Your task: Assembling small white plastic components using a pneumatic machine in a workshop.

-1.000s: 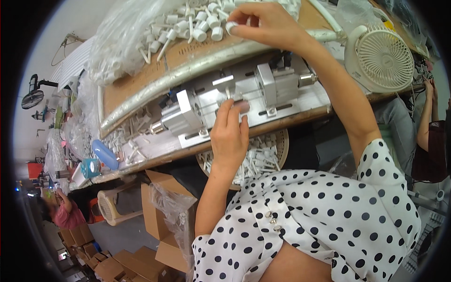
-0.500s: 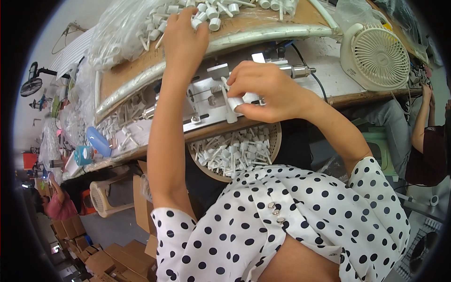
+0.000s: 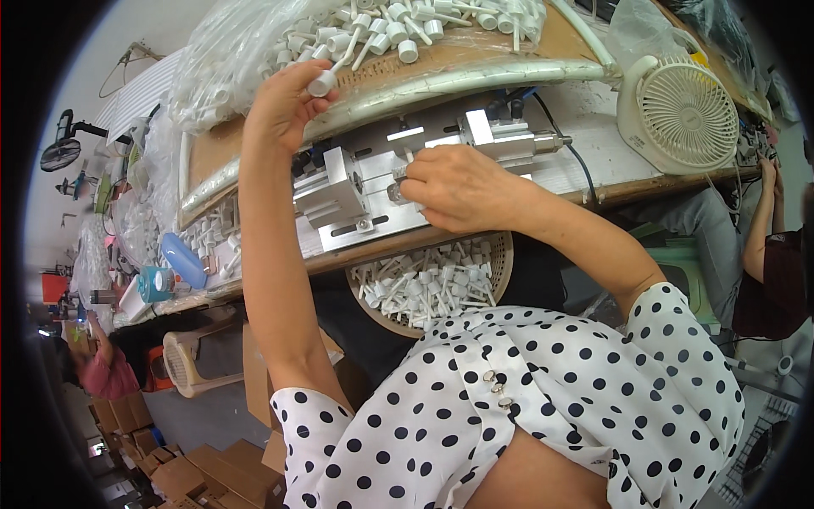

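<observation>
left hand (image 3: 290,102), at 10 o'clock from the metal fixture (image 3: 381,202), grips a white capped piece (image 3: 322,83) between thumb and fingers, just beside the loose white pieces (image 3: 397,32) heaped at 12 o'clock. right hand (image 3: 456,188) sits over the fixture's middle, fingers curled downward; cannot tell whether it grasps anything. round basket (image 3: 506,265) of similar stemmed parts at 6 o'clock, below the edge of the counter (image 3: 585,110); fan (image 3: 687,110) on the counter near 3 o'clock

Left fingers (image 3: 300,75) pinched, left arm (image 3: 281,246) outstretched; right fingers (image 3: 421,175) curled downward.
</observation>
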Tool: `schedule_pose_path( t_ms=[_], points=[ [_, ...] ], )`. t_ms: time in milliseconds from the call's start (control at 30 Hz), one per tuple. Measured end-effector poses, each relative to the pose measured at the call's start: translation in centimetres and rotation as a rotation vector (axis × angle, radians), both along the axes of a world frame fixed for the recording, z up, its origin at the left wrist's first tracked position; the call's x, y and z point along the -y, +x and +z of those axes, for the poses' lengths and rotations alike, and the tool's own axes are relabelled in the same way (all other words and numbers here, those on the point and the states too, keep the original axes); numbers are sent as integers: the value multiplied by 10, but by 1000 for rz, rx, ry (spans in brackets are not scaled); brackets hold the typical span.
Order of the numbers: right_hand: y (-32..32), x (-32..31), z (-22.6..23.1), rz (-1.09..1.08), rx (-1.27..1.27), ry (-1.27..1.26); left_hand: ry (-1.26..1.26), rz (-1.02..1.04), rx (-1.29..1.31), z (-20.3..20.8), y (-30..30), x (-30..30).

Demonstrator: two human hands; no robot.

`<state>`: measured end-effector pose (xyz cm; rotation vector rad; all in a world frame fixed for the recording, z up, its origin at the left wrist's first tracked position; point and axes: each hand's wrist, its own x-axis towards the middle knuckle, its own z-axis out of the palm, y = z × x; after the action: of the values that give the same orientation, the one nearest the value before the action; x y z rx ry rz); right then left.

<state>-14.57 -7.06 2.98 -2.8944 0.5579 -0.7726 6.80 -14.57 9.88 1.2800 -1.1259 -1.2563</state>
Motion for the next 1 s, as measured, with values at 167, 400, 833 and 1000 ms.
schedule_pose_path(
  t_ms=[167,400,833,1000],
  points=[
    [-5,33,26,-38,141,116,2,17,-336,-19,12,-48],
    [-5,119,52,-560,60,-62,-479,95,453,-78,-67,-133],
    [-48,49,49,-242,488,488,-672,57,1006,-90,-95,-127],
    [-60,11,26,-142,588,567,-564,-107,922,-64,-75,-109]
  ],
)
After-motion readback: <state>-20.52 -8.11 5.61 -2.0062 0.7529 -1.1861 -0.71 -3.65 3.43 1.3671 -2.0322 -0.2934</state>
